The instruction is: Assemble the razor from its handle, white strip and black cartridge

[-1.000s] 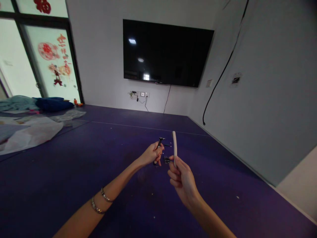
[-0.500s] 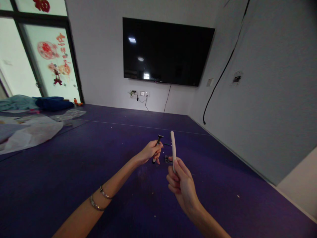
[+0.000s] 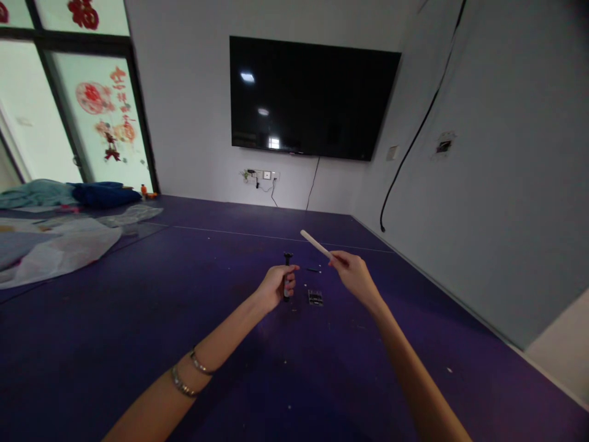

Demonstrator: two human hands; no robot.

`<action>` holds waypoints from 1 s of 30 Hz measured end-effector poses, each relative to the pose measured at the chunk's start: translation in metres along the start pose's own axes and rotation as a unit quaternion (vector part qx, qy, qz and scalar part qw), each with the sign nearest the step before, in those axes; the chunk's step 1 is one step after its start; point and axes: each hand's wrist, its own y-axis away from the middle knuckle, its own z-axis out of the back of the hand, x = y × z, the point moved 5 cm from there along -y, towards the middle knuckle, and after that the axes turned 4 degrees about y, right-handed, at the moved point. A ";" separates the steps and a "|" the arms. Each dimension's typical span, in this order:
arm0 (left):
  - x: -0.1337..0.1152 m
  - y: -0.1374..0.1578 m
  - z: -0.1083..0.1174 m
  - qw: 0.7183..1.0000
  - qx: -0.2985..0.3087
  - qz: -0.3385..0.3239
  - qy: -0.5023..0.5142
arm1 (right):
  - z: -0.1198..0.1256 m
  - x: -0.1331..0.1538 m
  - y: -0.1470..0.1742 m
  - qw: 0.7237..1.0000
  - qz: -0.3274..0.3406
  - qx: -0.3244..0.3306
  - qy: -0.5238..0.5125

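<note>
My left hand (image 3: 277, 285) is closed around the handle of a black-and-grey razor (image 3: 287, 260), held upright with its T-shaped head at the top. Fingers hide part of the handle. In my right hand (image 3: 352, 270), the thumb and fingers pinch one end of a pale, slender stick (image 3: 315, 243); it slants up and leftward, its free end above and right of the razor, apart from it. Between and below the hands, a small clear-and-black pack (image 3: 315, 298) lies on the purple surface. A thin dark piece (image 3: 312, 270) lies just beyond it.
The purple surface (image 3: 221, 368) has small pale specks. Translucent plastic sheeting (image 3: 87, 248) and blue cloth (image 3: 108, 194) lie at left. A large television (image 3: 313, 98) hangs on the far wall above sockets with cords. A black cable (image 3: 409, 150) dangles along the right wall.
My right hand has moved up and away, tipping the stick from nearly upright to slanting left and uncovering the pack. My left hand has shifted slightly left, turning the razor more upright.
</note>
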 end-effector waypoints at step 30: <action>0.040 0.024 -0.006 0.993 -0.018 0.096 0.073 | -0.028 -0.026 0.010 0.993 0.022 0.116 0.028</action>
